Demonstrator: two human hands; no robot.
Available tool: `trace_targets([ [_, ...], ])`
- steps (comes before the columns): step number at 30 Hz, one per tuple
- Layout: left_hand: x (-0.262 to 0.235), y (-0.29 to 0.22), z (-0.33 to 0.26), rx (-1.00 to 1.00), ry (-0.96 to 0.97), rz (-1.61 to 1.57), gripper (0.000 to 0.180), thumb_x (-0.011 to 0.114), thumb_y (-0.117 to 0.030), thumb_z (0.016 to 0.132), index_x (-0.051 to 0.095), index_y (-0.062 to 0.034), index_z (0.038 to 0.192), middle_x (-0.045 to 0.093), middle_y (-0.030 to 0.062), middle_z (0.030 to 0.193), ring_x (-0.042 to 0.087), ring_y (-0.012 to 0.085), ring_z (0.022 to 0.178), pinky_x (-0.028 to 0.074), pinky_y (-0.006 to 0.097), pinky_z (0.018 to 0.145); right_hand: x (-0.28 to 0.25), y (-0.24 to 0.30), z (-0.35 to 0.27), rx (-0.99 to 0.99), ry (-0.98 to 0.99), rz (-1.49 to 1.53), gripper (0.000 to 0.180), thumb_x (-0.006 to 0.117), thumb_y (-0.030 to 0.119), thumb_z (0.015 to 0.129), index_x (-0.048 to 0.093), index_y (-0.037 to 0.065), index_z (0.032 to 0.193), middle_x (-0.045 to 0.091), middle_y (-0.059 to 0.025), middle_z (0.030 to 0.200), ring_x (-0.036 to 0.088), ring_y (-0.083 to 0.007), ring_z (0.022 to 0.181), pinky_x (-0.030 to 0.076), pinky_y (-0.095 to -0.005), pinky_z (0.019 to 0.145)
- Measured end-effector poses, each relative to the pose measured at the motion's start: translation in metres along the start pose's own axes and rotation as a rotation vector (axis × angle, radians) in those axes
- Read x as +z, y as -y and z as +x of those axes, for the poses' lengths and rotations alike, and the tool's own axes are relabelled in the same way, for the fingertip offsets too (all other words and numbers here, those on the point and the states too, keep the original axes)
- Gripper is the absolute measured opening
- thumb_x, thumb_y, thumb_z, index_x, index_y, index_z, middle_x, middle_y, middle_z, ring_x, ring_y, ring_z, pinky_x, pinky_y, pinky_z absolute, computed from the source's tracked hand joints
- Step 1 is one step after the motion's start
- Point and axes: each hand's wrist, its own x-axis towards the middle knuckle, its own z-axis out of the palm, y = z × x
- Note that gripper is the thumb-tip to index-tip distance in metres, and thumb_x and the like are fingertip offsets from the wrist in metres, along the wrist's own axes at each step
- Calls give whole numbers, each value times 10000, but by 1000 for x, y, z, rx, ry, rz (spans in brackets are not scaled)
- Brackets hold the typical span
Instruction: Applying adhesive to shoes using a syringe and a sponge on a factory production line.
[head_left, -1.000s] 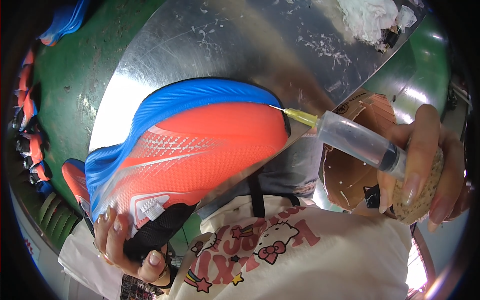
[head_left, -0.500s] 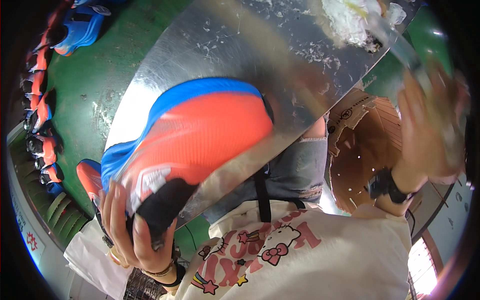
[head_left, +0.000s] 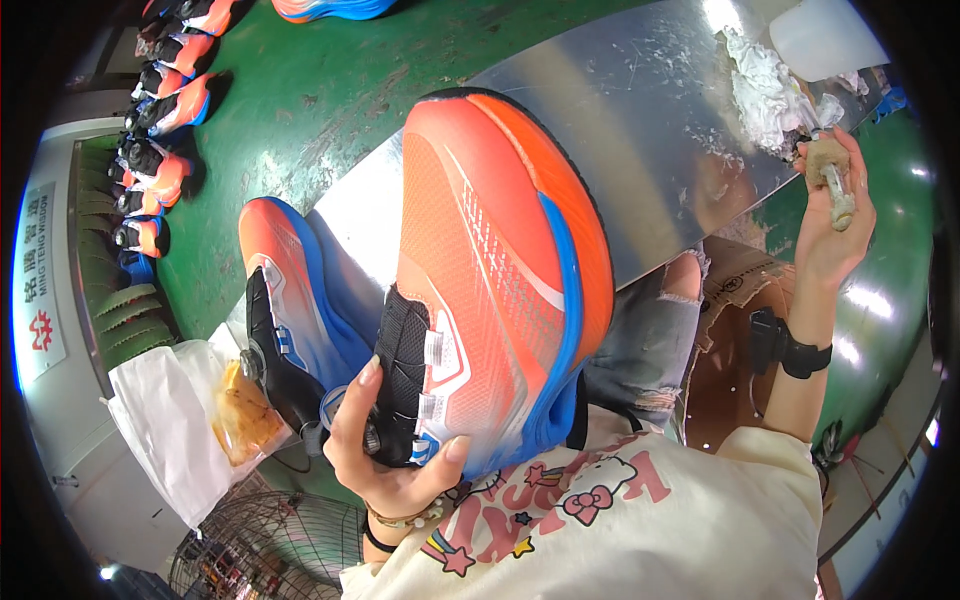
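My left hand [head_left: 385, 465] grips an orange and blue sneaker [head_left: 480, 220] by its black collar, thumb and fingers on either side of the opening. The sneaker stands tilted, with its toe pointing away and its side facing me. A matching sneaker [head_left: 300, 300] rests just left of it. Out at the far right, my right hand [head_left: 845, 215] is closed around a short, stained beige tool [head_left: 828, 175] with a pale stem; its exact kind is unclear. The tool is beside a crumpled white wad [head_left: 765, 95] on the metal tabletop [head_left: 630, 130].
A whitish container [head_left: 828, 38] stands behind the wad. A torn cardboard box [head_left: 725, 370] sits below the table's right edge. Several similar sneakers [head_left: 165, 165] line the green surface at left. A white bag [head_left: 165, 425] with a yellowish packet [head_left: 245, 415] lies near a wire guard [head_left: 275, 545].
The held sneaker has turned from lying sideways to toe-away, showing its side and sole edge. My right hand has moved up beside the wad, and the view has shifted.
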Motion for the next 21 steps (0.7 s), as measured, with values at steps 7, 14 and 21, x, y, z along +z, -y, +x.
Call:
trace_targets([
  [7,-3,14,8,12,125,99,713,826,-273,647,533,85,1189,636,326,1019,680,378,890,544,384,785,-1,0,-3,109,-27,-39,534,309,327,988,498,-92,1259,568,-171,1114,587,-285,1001,458,-380,877],
  [14,14,2,55,-84,250,353,626,795,-282,702,569,73,1165,524,365,1228,620,407,1042,519,419,863,14,17,-4,132,-108,-140,546,288,323,995,484,-107,1269,564,-193,1133,588,-291,1004,464,-377,883],
  [21,31,-5,66,72,322,200,483,685,-269,722,605,13,1106,550,274,1194,555,494,1114,476,656,875,54,55,12,250,-180,16,513,486,302,957,508,-153,1194,598,-228,1082,647,-323,864,528,-362,795],
])
